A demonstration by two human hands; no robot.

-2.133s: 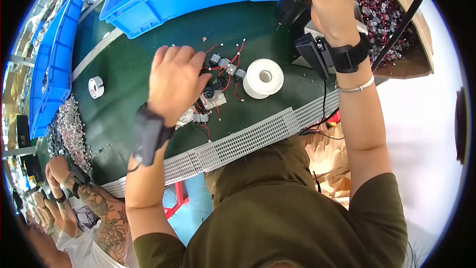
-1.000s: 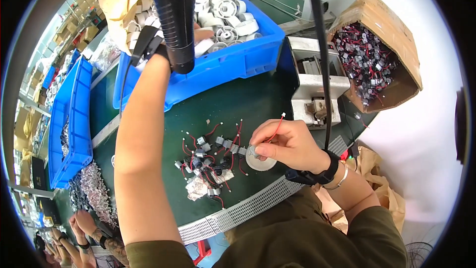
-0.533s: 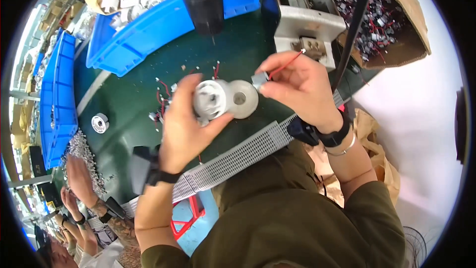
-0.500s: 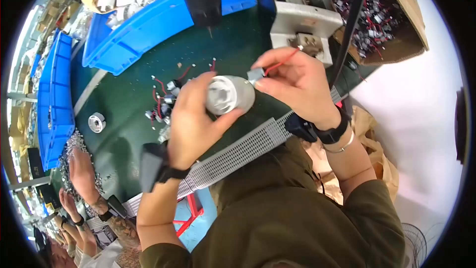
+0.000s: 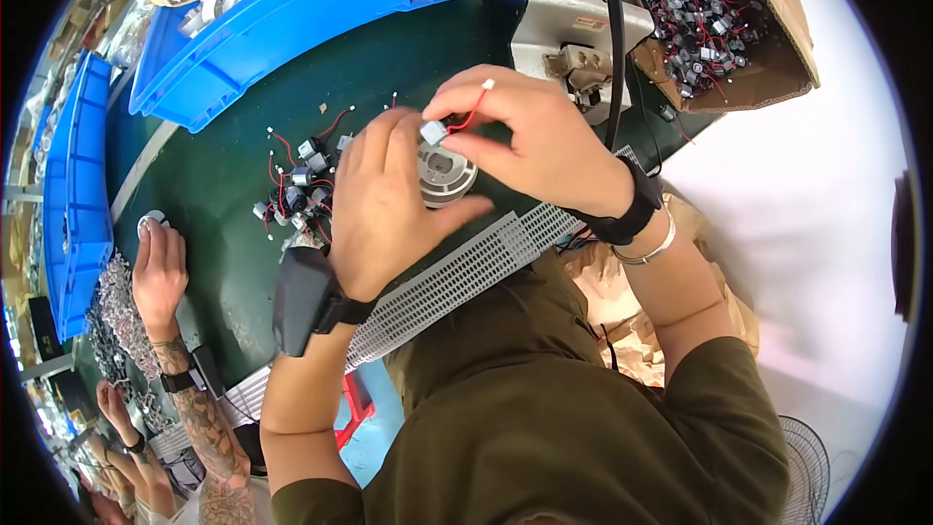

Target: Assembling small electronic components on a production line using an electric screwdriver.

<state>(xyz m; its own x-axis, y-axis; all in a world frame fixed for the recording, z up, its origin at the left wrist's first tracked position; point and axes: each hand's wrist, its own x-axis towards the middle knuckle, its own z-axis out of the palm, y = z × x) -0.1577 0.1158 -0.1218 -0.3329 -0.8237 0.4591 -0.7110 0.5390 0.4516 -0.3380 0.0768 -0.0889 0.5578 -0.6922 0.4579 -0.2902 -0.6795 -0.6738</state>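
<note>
My left hand (image 5: 381,204) curls round the side of a round grey-white housing (image 5: 449,178), its thumb along the near edge. The housing's open face, with a ring and a central recess, points up toward me. In my right hand (image 5: 554,136), thumb and fingers pinch a small silver motor (image 5: 434,132) with a red lead ending in a white plug. The motor is right over the housing's far rim; whether they touch I cannot tell. Left of my left hand, several similar motors (image 5: 303,178) with red wires lie in a loose pile on the green tabletop (image 5: 228,233).
Blue bins (image 5: 282,34) holding white round parts stand at the back. A grey metal fixture (image 5: 583,39) and a cardboard box (image 5: 768,87) of motors are at the right. At left, a co-worker's hand (image 5: 158,282) reaches a white round part near small metal pieces (image 5: 126,311).
My right hand has brought the motor leftward over the housing, whose open face has turned up toward me. The co-worker's hand has moved onto the white round part. The view has shifted slightly.
</note>
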